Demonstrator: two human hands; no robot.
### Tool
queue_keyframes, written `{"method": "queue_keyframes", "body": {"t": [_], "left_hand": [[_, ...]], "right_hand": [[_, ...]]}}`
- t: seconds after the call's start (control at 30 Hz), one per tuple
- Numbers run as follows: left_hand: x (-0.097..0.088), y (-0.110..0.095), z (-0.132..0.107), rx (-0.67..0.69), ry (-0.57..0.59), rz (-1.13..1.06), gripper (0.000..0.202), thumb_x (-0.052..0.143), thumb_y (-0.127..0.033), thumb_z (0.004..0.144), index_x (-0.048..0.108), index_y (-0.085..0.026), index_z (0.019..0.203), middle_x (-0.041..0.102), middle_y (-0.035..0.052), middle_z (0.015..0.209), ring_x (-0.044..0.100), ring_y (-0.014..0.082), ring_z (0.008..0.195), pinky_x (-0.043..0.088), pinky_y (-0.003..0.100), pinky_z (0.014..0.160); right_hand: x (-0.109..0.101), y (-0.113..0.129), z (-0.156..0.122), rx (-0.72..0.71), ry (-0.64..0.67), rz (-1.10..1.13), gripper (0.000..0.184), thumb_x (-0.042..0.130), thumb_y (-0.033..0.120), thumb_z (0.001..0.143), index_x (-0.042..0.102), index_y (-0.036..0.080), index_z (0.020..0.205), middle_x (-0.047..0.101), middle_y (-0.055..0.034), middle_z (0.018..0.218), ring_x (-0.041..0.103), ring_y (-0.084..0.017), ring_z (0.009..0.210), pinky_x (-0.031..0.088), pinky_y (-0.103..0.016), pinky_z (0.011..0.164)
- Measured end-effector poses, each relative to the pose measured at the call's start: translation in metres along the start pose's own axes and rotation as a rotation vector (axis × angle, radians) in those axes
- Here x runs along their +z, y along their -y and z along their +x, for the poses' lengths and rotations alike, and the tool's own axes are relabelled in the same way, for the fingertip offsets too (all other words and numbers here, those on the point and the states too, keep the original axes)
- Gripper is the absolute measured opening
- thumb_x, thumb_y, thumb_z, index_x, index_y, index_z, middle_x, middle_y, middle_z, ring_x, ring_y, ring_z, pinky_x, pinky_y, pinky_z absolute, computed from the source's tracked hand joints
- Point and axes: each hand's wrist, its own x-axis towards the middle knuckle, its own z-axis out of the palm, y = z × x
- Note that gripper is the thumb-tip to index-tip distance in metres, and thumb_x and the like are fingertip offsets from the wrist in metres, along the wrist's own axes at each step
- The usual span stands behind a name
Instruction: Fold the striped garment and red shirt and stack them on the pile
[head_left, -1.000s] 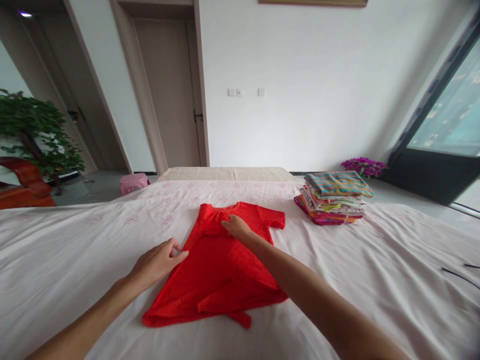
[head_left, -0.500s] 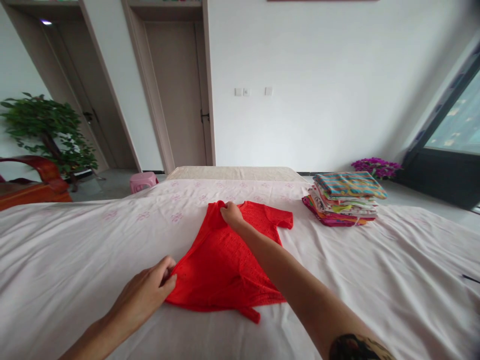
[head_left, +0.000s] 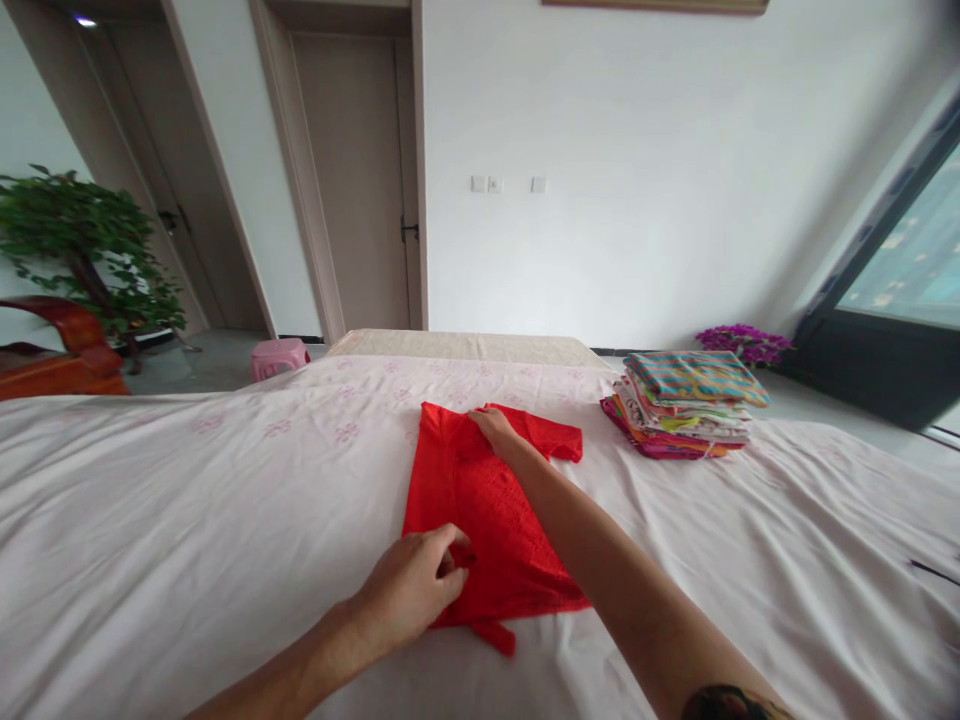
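Note:
A red short-sleeved garment lies on the pale pink bed sheet, with its left side folded inward over the middle. My left hand is closed, pinching the folded red fabric near the lower hem. My right hand reaches across to the top of the garment and rests with curled fingers on the neckline. One red sleeve sticks out to the right of that hand.
A stack of folded colourful clothes sits on the bed at the right. Beyond the bed are a pink stool, a green plant, a red wooden chair, purple flowers and closed doors.
My left hand has carried the garment's left edge rightward, folding it over the middle. My right hand stayed at the neckline, shifting slightly right.

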Motion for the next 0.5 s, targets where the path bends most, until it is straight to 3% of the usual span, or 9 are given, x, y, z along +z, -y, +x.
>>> {"method": "queue_keyframes", "body": {"t": [0.1, 0.2, 0.27, 0.4, 0.5], "left_hand": [[-0.003, 0.003, 0.006, 0.002, 0.09, -0.117, 0.032, 0.054, -0.036, 0.084, 0.066, -0.018, 0.108, 0.071, 0.0016, 0.081, 0.065, 0.016, 0.069, 0.044, 0.025, 0.062], [-0.011, 0.006, 0.012, -0.001, 0.151, -0.176, 0.036, 0.046, -0.039, 0.09, 0.064, -0.016, 0.109, 0.07, 0.0025, 0.082, 0.064, 0.0146, 0.06, 0.047, 0.026, 0.058], [-0.013, 0.011, 0.018, 0.043, 0.046, -0.115, 0.031, 0.046, -0.033, 0.09, 0.065, -0.017, 0.108, 0.071, 0.0036, 0.086, 0.067, 0.0154, 0.069, 0.052, 0.027, 0.067], [-0.003, 0.026, 0.03, 0.204, -0.263, 0.166, 0.031, 0.048, -0.016, 0.088, 0.066, -0.018, 0.113, 0.069, 0.0082, 0.116, 0.064, 0.0197, 0.11, 0.048, 0.035, 0.102], [0.011, 0.039, 0.036, 0.246, -0.263, 0.346, 0.042, 0.05, -0.019, 0.091, 0.058, -0.017, 0.131, 0.057, 0.0127, 0.141, 0.051, 0.025, 0.133, 0.04, 0.044, 0.114]], "right_hand": [[0.006, -0.001, 0.002, 0.0, -0.038, -0.136, 0.024, 0.067, 0.023, 0.071, 0.064, 0.015, 0.094, 0.069, -0.0037, 0.077, 0.064, -0.017, 0.07, 0.046, -0.022, 0.059], [0.007, -0.002, 0.002, -0.008, -0.078, -0.262, 0.049, 0.063, 0.012, 0.071, 0.06, 0.015, 0.12, 0.07, -0.011, 0.108, 0.066, -0.024, 0.099, 0.049, -0.028, 0.079], [0.004, -0.003, 0.0, 0.0, -0.09, -0.325, 0.059, 0.059, 0.009, 0.073, 0.054, 0.014, 0.131, 0.066, -0.0159, 0.121, 0.062, -0.028, 0.112, 0.047, -0.034, 0.089], [-0.006, 0.0, -0.011, -0.031, -0.154, -0.55, 0.059, 0.05, 0.012, 0.082, 0.048, 0.016, 0.141, 0.058, -0.0188, 0.133, 0.057, -0.031, 0.12, 0.044, -0.041, 0.096], [-0.003, 0.01, -0.019, -0.233, -0.187, -0.8, 0.054, 0.04, 0.014, 0.091, 0.047, 0.02, 0.143, 0.054, -0.0156, 0.139, 0.054, -0.027, 0.123, 0.04, -0.041, 0.101]]}}
